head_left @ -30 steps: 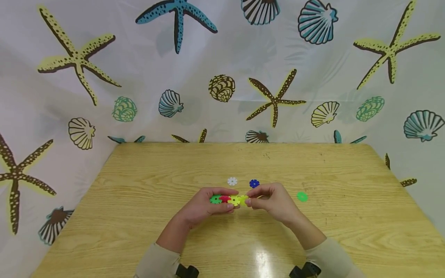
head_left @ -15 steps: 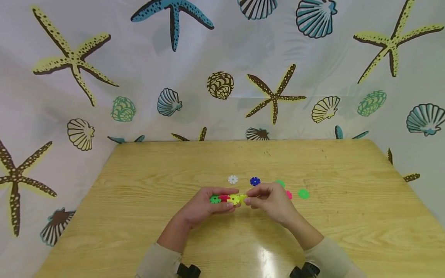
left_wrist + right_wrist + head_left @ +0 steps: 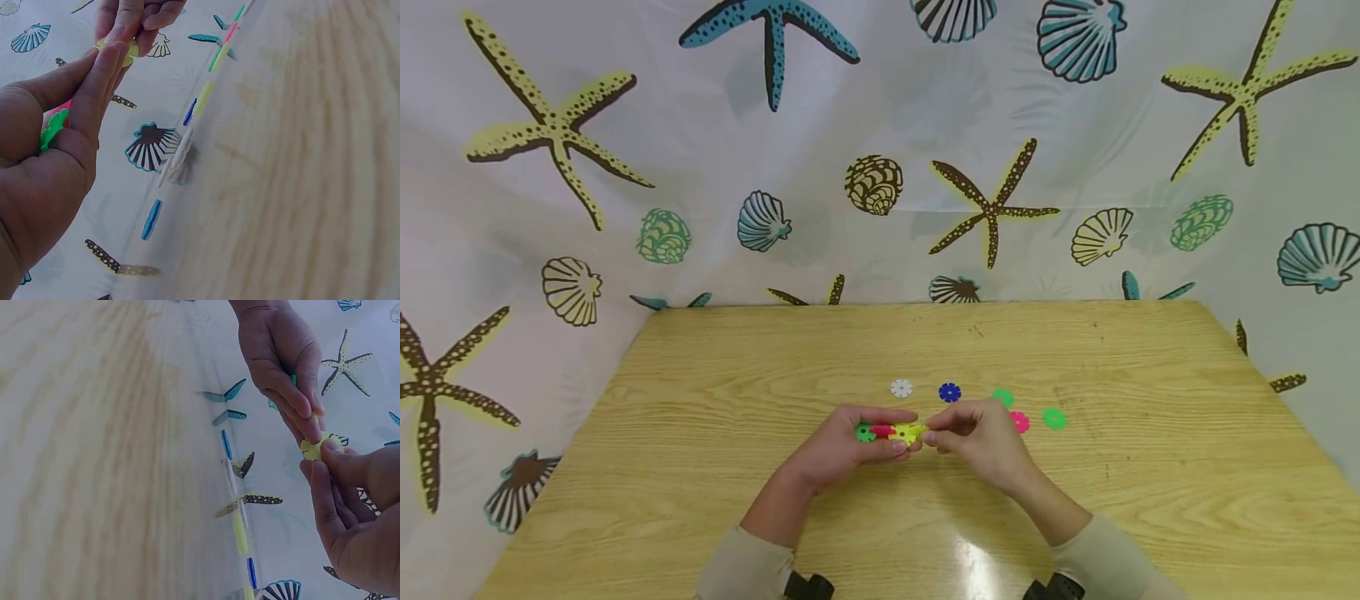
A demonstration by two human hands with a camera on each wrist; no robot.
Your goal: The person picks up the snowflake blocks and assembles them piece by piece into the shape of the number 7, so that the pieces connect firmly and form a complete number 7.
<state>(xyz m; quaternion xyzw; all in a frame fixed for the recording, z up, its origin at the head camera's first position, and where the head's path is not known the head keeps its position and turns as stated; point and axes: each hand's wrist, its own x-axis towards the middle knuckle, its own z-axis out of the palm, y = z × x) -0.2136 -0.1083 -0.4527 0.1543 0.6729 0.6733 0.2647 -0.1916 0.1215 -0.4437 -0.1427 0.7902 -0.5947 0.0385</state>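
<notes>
Above the table my left hand grips a short row of joined, notched plastic discs between thumb and fingers. A green disc is at its left end, then a red disc and a yellow disc. Another yellow disc, pinched at its edge by my right hand, meets the row's right end; whether it is fully slotted in, I cannot tell. In the right wrist view, that yellow disc shows between both hands' fingertips. Fingers cover part of the row.
Loose discs lie flat beyond my hands: a white disc, a dark blue disc, a pink disc and a green disc. Another green disc is partly behind my right hand. A patterned cloth hangs behind the wooden table.
My right hand has shifted slightly left, bringing its yellow disc closer against the row. The pink disc and a green disc behind it have come into view. My left hand barely moves.
</notes>
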